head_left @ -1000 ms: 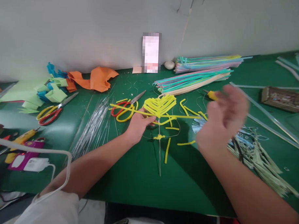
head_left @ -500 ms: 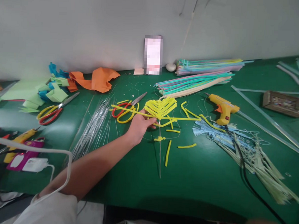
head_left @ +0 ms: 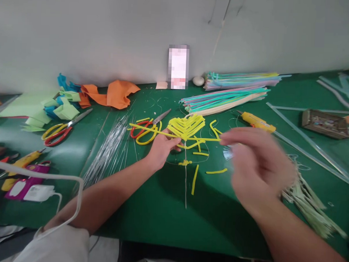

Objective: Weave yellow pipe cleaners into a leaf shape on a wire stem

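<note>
My left hand (head_left: 161,149) is closed on a leaf-shaped yellow pipe-cleaner piece (head_left: 186,125), gripping it at its lower point. A thin wire stem (head_left: 186,188) runs down from the piece, with a small yellow knot (head_left: 185,162) partway along. Long yellow strips stick out to both sides at its base. My right hand (head_left: 256,164) is smeared by motion, its curled fingers at the right end of the long strip; whether they grip it I cannot tell. Short yellow pipe-cleaner pieces (head_left: 195,180) lie around. Red-and-yellow-handled scissors (head_left: 145,133) rest just left of the leaf piece.
Pipe-cleaner bundles (head_left: 227,100) lie at the back near a propped phone (head_left: 178,67). A yellow glue gun (head_left: 257,121) and tassels (head_left: 312,204) are partly behind my right hand. Leftward are thin wires (head_left: 108,147), more scissors (head_left: 60,132) and orange paper (head_left: 121,94).
My right hand has come in from the lower right to the right end of the long yellow strip, covering part of the glue gun and tassels. My left hand keeps its hold.
</note>
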A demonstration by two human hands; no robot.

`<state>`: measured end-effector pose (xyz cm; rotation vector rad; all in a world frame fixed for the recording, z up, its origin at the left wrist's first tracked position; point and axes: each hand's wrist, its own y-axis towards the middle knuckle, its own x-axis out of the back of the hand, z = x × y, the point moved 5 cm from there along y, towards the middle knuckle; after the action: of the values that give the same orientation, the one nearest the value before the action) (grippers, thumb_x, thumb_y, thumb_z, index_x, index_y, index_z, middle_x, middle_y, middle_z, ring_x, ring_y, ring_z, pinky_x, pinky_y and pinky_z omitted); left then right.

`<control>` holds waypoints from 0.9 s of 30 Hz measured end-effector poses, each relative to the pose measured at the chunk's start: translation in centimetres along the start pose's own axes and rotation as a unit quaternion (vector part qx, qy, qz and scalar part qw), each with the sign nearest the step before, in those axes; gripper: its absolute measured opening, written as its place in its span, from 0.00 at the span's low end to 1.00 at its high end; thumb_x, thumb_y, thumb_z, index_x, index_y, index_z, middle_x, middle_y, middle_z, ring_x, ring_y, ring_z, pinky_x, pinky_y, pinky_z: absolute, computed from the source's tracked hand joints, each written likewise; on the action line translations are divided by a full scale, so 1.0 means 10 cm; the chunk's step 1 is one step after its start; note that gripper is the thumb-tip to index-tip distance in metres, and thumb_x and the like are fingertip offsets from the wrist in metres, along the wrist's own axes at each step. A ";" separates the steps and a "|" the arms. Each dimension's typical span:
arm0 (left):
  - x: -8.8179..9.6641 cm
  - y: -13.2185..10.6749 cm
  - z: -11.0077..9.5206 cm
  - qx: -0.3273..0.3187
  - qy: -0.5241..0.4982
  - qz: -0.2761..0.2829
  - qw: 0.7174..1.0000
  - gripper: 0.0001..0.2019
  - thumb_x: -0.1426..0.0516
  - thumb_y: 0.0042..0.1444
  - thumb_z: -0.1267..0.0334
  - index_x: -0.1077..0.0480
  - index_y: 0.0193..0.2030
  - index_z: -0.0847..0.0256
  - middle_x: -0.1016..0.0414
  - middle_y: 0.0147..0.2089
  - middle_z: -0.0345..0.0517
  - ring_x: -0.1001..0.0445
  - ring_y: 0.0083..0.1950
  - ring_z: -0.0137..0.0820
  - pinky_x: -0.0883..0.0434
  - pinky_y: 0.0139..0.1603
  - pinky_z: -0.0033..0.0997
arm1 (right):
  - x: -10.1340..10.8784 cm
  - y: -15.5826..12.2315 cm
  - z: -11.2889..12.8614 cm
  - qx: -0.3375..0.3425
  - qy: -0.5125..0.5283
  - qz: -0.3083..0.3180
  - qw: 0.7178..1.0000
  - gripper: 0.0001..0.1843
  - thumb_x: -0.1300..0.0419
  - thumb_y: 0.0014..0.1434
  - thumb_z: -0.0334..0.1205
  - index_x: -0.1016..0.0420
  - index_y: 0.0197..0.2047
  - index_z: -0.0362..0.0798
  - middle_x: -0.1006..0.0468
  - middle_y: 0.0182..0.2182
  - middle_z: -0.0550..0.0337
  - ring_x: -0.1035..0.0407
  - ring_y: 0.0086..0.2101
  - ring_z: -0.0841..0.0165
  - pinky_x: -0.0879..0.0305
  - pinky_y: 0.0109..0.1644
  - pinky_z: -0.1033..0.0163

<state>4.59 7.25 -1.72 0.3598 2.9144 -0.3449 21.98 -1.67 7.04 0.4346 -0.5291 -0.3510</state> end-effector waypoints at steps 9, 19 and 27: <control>0.04 0.03 0.02 -0.052 0.035 -0.007 0.998 0.17 0.37 0.49 0.62 0.34 0.44 0.63 0.26 0.32 0.42 0.25 0.30 0.27 0.29 0.28 0.25 | -0.34 0.19 -0.58 0.077 -0.308 0.133 0.939 0.12 0.40 0.58 0.43 0.22 0.42 0.47 0.20 0.39 0.52 0.27 0.41 0.56 0.35 0.45 0.52; 0.03 0.04 0.02 -0.080 0.089 0.029 0.992 0.15 0.39 0.53 0.59 0.33 0.45 0.63 0.23 0.32 0.43 0.26 0.28 0.27 0.29 0.29 0.25 | -0.39 0.14 -0.57 0.054 -0.309 0.191 0.930 0.15 0.43 0.59 0.40 0.24 0.48 0.47 0.18 0.39 0.54 0.25 0.38 0.57 0.35 0.42 0.55; 0.04 0.04 0.06 -0.042 0.047 0.017 0.998 0.09 0.45 0.57 0.59 0.32 0.37 0.65 0.22 0.30 0.45 0.26 0.25 0.25 0.28 0.29 0.26 | -0.35 0.16 -0.61 -0.062 -0.173 0.149 0.972 0.27 0.44 0.58 0.45 0.35 0.60 0.49 0.21 0.47 0.51 0.25 0.39 0.58 0.32 0.40 0.54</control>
<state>4.38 7.57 -2.43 0.4236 2.9986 -0.2040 22.85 2.99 1.69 0.1665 -0.8952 -0.1672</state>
